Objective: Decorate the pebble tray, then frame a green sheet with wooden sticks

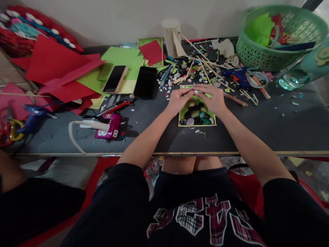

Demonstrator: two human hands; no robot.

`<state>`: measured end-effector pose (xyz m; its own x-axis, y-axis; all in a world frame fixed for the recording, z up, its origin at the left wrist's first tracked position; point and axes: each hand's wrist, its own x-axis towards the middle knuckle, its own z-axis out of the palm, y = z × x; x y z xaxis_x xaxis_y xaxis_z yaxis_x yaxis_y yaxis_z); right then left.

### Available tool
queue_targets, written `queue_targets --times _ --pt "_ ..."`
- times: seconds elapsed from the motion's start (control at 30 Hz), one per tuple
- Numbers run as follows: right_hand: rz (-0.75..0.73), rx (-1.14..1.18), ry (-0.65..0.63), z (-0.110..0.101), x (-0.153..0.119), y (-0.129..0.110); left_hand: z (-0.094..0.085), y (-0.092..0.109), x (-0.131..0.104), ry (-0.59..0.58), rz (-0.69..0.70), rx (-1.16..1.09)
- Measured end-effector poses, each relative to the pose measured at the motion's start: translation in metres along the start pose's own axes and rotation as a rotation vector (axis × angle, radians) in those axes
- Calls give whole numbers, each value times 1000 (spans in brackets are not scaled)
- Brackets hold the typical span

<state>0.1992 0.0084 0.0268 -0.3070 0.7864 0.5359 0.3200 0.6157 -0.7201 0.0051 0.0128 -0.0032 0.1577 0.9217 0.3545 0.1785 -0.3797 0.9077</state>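
Note:
A small green tray (197, 125) with a thin pale rim lies on the dark table, and dark, green and pale pebbles (195, 113) cover its near part. Over its far edge my left hand (180, 98) and my right hand (212, 97) meet at the fingertips. A small white piece (196, 92) shows between those fingertips, pinched from both sides. The hands hide the tray's far corners.
Behind the hands lie loose pebbles and sticks (205, 65). Two phones (145, 82) and coloured paper (56, 65) are at left, near a purple power adapter (109, 127). A blue glue gun (238, 74), green basket (277, 56) and glass (294, 79) stand right.

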Motion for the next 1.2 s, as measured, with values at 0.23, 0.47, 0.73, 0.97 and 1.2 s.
queue_targets --times 0.23,0.47,0.73,0.97,1.2 --pt "141 139 52 5 0 8 -8 19 -6 176 244 397" --pt "159 137 7 3 1 6 -1 26 -9 123 348 433" --pt "120 33 3 1 0 6 -1 19 -6 63 459 518" --pt "117 -13 4 4 -1 13 0 16 -4 44 457 540" --pt "114 -29 -15 4 -1 14 0 14 -4 52 463 549"
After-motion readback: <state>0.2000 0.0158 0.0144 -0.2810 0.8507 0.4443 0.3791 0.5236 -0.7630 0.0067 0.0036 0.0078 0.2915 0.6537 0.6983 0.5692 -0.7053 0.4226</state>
